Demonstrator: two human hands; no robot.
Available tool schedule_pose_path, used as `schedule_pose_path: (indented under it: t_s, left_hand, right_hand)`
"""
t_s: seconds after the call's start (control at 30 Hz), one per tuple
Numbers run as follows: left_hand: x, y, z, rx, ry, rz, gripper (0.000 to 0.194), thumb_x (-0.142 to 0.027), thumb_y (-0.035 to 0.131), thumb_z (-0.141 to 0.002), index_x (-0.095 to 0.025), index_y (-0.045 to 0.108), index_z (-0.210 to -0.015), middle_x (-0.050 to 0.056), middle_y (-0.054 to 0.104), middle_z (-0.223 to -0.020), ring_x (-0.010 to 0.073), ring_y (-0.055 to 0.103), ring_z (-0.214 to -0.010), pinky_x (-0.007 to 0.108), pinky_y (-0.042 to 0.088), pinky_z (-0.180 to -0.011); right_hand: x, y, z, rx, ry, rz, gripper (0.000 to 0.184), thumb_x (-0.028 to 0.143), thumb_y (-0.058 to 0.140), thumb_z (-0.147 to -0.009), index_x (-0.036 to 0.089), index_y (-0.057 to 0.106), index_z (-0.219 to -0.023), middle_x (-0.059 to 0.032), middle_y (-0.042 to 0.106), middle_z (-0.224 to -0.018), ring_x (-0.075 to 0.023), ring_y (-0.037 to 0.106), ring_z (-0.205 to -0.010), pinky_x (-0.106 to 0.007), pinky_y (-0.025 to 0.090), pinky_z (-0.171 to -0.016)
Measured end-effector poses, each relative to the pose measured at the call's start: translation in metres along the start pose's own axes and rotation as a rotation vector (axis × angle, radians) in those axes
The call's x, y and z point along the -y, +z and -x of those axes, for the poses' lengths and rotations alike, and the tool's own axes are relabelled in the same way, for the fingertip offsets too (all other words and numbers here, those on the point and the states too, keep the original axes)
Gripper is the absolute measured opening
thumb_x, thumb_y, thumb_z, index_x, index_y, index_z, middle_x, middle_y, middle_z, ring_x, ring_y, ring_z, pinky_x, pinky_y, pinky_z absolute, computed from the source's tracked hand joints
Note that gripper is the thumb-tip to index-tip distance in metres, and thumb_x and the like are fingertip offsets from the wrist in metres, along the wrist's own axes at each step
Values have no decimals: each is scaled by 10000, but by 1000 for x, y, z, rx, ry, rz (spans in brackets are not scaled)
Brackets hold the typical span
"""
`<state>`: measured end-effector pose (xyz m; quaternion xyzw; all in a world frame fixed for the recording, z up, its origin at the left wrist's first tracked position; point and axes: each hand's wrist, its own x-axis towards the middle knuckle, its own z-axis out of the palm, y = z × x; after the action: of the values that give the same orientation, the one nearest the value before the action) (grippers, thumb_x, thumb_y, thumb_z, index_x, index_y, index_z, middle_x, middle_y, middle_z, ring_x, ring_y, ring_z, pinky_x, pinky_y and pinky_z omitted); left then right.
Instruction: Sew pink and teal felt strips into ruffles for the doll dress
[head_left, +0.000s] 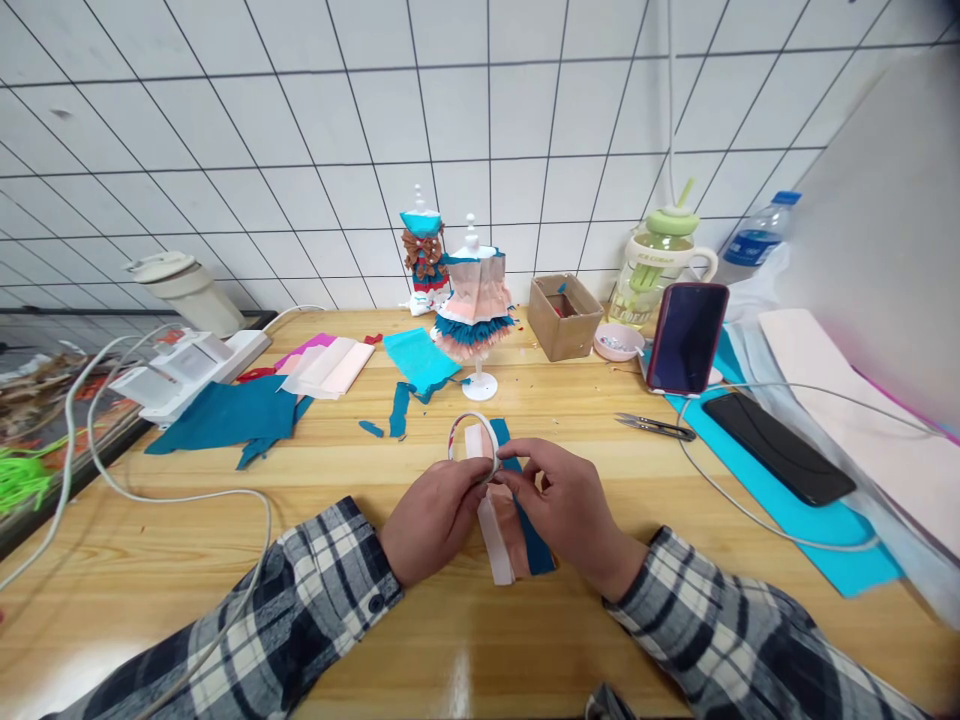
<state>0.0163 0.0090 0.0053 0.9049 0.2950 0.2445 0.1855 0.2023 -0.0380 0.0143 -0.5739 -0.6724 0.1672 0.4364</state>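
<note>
My left hand (442, 515) is closed round the near side of a thin white roll of tape (489, 428), which stands upright over the table. At the roll's right edge, the bent thumb and forefinger of my right hand (562, 500) pinch; whether a loose tape end is between them is too small to tell. Beneath both hands lies a layered crepe paper strip (516, 540) in pale pink, peach and dark blue, partly hidden by the fingers. Beyond it stands a small dress form (480, 300) in a ruffled paper dress.
Blue paper scraps (420, 360) and folded pink paper (330, 368) lie left of the dress form. A second dressed form (424, 250), a cardboard box (562, 320) and a drink jar (652, 270) stand behind. Thread snips (654, 427) and phones (776, 445) are at right; a cable (187, 495) crosses left.
</note>
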Motion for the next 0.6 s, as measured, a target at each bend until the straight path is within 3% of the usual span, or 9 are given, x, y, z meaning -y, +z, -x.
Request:
schedule_pose_path:
  t_s: [0.13, 0.27, 0.3, 0.4, 0.47, 0.53, 0.6]
  left_hand:
    - [-3, -3, -2, 63, -38, -19, 246, -226, 370, -961, -192, 546, -1130, 70, 694, -970, 211, 639, -875, 346, 479, -777]
    - [-3, -4, -3, 60, -95, 0, 245, -244, 351, -970, -197, 537, -1123, 64, 692, -1009, 211, 627, -882, 354, 467, -781]
    - [-3, -5, -3, 52, -105, 7, 243, -248, 348, -973, -197, 530, -1124, 62, 692, -1022, 210, 625, -892, 353, 465, -788]
    - [-3, -5, -2, 52, -102, 31, 225, -253, 356, -971, -204, 518, -1119, 49, 696, -1014, 202, 621, -901, 348, 459, -809]
    - [-3, -5, -2, 46, -97, 48, 216, -250, 369, -965, -209, 516, -1117, 43, 696, -1012, 194, 622, -900, 339, 459, -817]
    - [-4, -5, -2, 31, -109, 73, 216, -250, 377, -963, -212, 517, -1122, 40, 695, -1025, 184, 626, -911, 326, 463, -824]
    - [-4, -5, -2, 23, -140, 108, 222, -255, 380, -964, -216, 519, -1133, 36, 693, -1039, 175, 629, -929, 312, 467, -833]
  right_hand:
    - [-1, 0, -2, 57, 39, -5, 156, 213, 633, -827, 242, 632, -980, 25, 682, -768, -132, 592, -616, -254, 434, -601]
    - [-2, 0, -2, 76, 42, -43, 49, 182, 616, -818, 225, 598, -832, 25, 692, -814, -134, 622, -685, -247, 438, -603]
    - [-2, 0, -2, 59, 40, -46, 64, 185, 613, -822, 226, 600, -869, 17, 701, -873, -131, 624, -687, -250, 446, -602]
    - [-2, 0, -2, 19, 15, -28, 329, 196, 604, -841, 252, 568, -1163, -9, 692, -1078, -122, 621, -659, -269, 490, -616]
    - [-3, 1, -2, 19, -55, -15, 351, 193, 582, -865, 269, 573, -1208, -16, 679, -1151, -142, 659, -798, -285, 526, -725]
    - [-4, 2, -2, 14, -114, -8, 255, 202, 570, -886, 265, 635, -1124, -16, 689, -1151, -161, 652, -991, -290, 517, -858]
    - [-5, 2, -2, -6, -129, -10, 181, 208, 570, -893, 253, 669, -1038, -15, 704, -1123, -160, 635, -1061, -282, 500, -913]
